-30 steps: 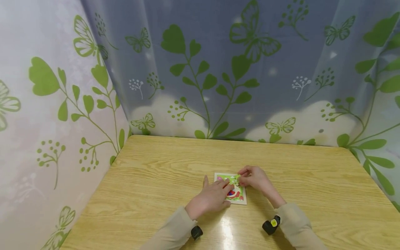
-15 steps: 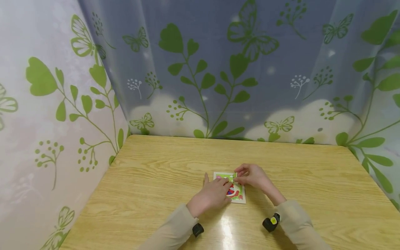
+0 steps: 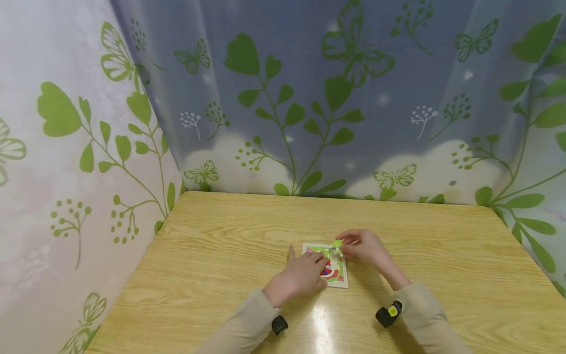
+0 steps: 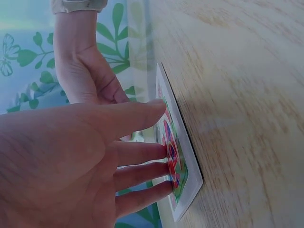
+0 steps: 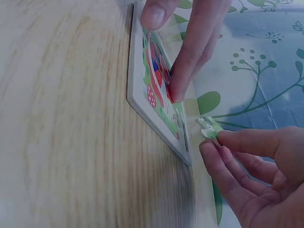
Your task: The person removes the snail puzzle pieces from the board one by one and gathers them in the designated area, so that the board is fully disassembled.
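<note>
A small square jigsaw puzzle (image 3: 339, 284) with a white frame and a colourful green, red and blue picture lies on the table. My left hand (image 3: 297, 279) rests over its left side, fingers extended; in the left wrist view the fingertips (image 4: 167, 186) press on the picture. Between thumb and fingers, my right hand (image 3: 365, 247) pinches a green and white puzzle piece (image 5: 210, 127), held above the upper right corner of the board. A greyish patch of bare backing shows there below the piece. The left hand covers part of the picture.
The wooden table (image 3: 221, 236) extends around the puzzle on all sides. A patterned curtain (image 3: 283, 98) hangs along its back edge and another at the left. Black wrist cameras (image 3: 279, 325) sit at both cuffs.
My right hand has lifted the puzzle piece out of the upper right of the puzzle, baring a greyish patch, and drawn slightly right. My left hand has stayed on the board.
</note>
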Available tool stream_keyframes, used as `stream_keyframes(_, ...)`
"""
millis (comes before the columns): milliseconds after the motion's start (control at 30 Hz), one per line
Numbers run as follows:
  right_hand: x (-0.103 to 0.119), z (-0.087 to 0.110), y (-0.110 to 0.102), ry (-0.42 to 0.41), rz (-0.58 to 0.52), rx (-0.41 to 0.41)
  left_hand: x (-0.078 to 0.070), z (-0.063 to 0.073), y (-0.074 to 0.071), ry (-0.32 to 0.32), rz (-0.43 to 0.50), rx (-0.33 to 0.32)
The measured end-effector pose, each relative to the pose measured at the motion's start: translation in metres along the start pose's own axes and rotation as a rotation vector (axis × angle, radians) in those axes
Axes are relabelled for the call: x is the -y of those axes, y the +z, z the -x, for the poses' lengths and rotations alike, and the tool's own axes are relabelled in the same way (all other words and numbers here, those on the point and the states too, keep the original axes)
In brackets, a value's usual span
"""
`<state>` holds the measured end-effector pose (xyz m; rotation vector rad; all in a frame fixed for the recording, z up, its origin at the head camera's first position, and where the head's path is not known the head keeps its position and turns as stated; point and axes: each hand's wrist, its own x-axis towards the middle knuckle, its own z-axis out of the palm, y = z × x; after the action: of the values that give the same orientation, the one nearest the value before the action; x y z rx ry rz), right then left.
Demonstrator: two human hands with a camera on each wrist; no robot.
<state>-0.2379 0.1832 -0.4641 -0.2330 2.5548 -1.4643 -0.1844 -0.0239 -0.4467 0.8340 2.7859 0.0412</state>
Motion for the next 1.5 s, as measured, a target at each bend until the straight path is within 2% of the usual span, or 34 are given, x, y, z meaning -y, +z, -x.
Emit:
stream_keyframes(200,-0.004,0.004,-0.007,-0.001,-0.129,-0.019,0.002,0.003,0.001,0.01,0.014,0.023)
stream_keyframes(300,-0.006,0.007,-0.011,-0.015,-0.155,-0.035,0.003,0.004,0.002,0.014,0.037,0.021)
stream_keyframes(600,-0.015,0.016,-0.031,-0.008,-0.132,-0.098,0.009,0.005,0.009,0.048,0.105,-0.027)
stream_keyframes(1067,-0.043,0.037,-0.077,-0.001,-0.141,-0.148,0.008,0.007,0.014,0.076,0.113,-0.054)
stream_keyframes(1500,-0.078,0.061,-0.124,0.018,-0.002,-0.219,0.007,0.008,0.018,0.092,0.102,-0.067)
